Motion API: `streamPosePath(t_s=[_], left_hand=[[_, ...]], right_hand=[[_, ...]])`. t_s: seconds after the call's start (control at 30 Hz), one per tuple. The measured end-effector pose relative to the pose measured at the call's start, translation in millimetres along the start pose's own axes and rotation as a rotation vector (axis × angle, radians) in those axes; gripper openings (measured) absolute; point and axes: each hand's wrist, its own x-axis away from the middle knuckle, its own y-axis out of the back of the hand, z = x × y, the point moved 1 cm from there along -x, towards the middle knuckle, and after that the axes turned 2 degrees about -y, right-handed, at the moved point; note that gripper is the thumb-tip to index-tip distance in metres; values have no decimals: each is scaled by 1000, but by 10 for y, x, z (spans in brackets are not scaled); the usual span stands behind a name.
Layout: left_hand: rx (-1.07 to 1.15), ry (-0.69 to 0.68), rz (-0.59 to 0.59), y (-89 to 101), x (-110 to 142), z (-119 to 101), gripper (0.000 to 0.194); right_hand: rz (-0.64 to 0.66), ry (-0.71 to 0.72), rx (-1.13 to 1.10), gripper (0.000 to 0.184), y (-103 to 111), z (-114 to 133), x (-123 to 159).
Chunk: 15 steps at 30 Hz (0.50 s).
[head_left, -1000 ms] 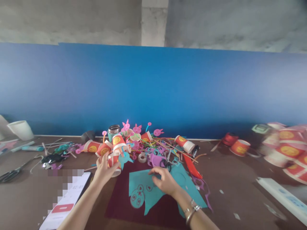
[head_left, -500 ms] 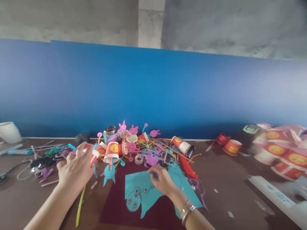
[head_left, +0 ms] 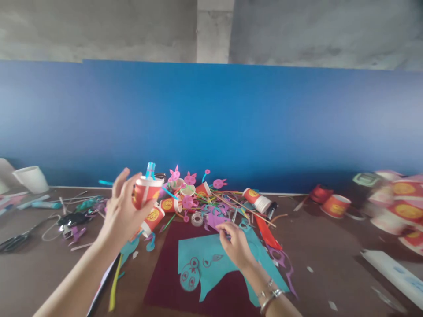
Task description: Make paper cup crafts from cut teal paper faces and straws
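Observation:
My left hand (head_left: 123, 210) is raised above the table and grips a red paper cup (head_left: 146, 192) with a blue straw poking from its top. A second red cup with a yellow emblem (head_left: 152, 217) hangs just below it. My right hand (head_left: 235, 245) rests on a teal paper sheet (head_left: 214, 262) with drawn faces, its fingertips pinching at the sheet's far edge near purple paper scraps (head_left: 214, 219). The teal sheet lies on a dark red mat (head_left: 165, 281). A bracelet sits on my right wrist.
A heap of red cups, pink bunny cut-outs, straws and a tape roll (head_left: 197, 218) sits behind the mat. Scissors (head_left: 13, 241) and a white cup (head_left: 30, 178) are at left. More red cups (head_left: 335, 205) and a white box (head_left: 393, 270) are at right. A blue wall stands behind.
My left hand lifted the red cup with the straw up off the table and toward the middle. My right hand slid a little farther along the teal sheet.

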Motion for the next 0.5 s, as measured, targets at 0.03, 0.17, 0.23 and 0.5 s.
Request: streamPosePath(t_s=[0.03, 0.17, 0.23, 0.5], left_hand=[[114, 1, 61, -130, 91, -34, 61], [202, 117, 359, -659, 512, -221, 52], [133, 154, 504, -842, 666, -318, 46], [-112, 107, 385, -1037, 781, -311, 39]], right_hand=[[-68, -24, 58, 24, 59, -59, -27], [-148, -235, 428, 28, 337, -399, -92], [-151, -292, 490, 28, 438, -545, -86], [15, -228, 483, 24, 338, -561, -38]])
